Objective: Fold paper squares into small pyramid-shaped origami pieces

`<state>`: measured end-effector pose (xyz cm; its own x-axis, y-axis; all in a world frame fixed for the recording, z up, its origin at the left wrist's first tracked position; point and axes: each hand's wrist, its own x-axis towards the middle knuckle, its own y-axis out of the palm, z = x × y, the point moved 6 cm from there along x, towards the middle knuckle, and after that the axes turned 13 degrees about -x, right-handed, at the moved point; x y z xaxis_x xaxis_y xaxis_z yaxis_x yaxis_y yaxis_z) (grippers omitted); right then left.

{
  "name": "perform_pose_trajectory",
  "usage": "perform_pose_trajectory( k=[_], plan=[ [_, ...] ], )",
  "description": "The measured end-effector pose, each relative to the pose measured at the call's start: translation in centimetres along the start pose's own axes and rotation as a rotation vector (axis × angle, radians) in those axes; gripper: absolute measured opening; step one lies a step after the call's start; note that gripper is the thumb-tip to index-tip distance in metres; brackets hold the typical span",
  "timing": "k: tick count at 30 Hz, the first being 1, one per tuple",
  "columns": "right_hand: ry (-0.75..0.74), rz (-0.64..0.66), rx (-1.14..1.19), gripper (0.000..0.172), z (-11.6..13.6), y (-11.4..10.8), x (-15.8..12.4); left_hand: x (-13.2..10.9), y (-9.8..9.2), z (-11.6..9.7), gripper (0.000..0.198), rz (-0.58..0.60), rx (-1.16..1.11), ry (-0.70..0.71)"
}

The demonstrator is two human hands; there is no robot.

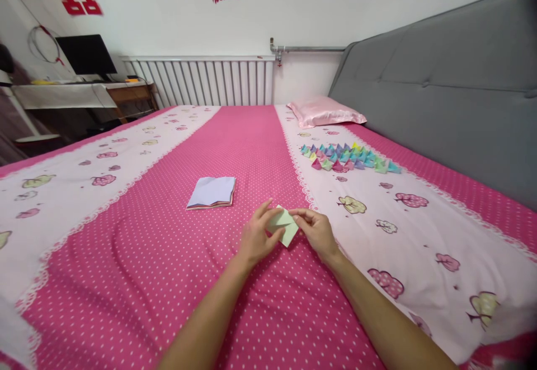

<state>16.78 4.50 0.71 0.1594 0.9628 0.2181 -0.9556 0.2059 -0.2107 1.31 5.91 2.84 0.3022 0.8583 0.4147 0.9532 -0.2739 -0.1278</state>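
Observation:
A pale green piece of paper, partly folded, lies on the pink dotted bedsheet in front of me. My left hand pinches its left side, fingers closed over the fold. My right hand presses its right corner with closed fingertips. A stack of coloured paper squares, white on top, lies a little beyond and to the left of my hands. Further off to the right, several small folded paper shapes in blue, green, pink and yellow sit in rows on the sheet.
A pink satin pillow rests at the far side beside the grey padded headboard. A white radiator lines the far wall. A desk with a dark monitor stands at the far left.

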Motion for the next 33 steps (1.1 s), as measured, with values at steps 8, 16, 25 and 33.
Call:
perform_pose_trajectory(
  k=[8,16,25,33],
  plan=[
    [-0.058,0.072,-0.055,0.033,0.3,0.7,-0.4,-0.3,1.4,0.3,0.039,0.150,0.460,0.230],
    [-0.151,0.044,-0.250,0.063,0.8,1.5,-1.1,-0.3,0.6,0.3,0.035,0.017,0.553,0.255],
    [-0.244,-0.239,-0.310,0.015,1.9,-2.0,-0.4,0.1,-0.6,-0.3,0.030,-0.089,0.248,0.163],
    [0.073,-0.026,0.195,0.029,0.1,-1.2,0.2,-0.4,1.5,2.1,0.027,0.047,-0.552,-0.478]
  ],
)
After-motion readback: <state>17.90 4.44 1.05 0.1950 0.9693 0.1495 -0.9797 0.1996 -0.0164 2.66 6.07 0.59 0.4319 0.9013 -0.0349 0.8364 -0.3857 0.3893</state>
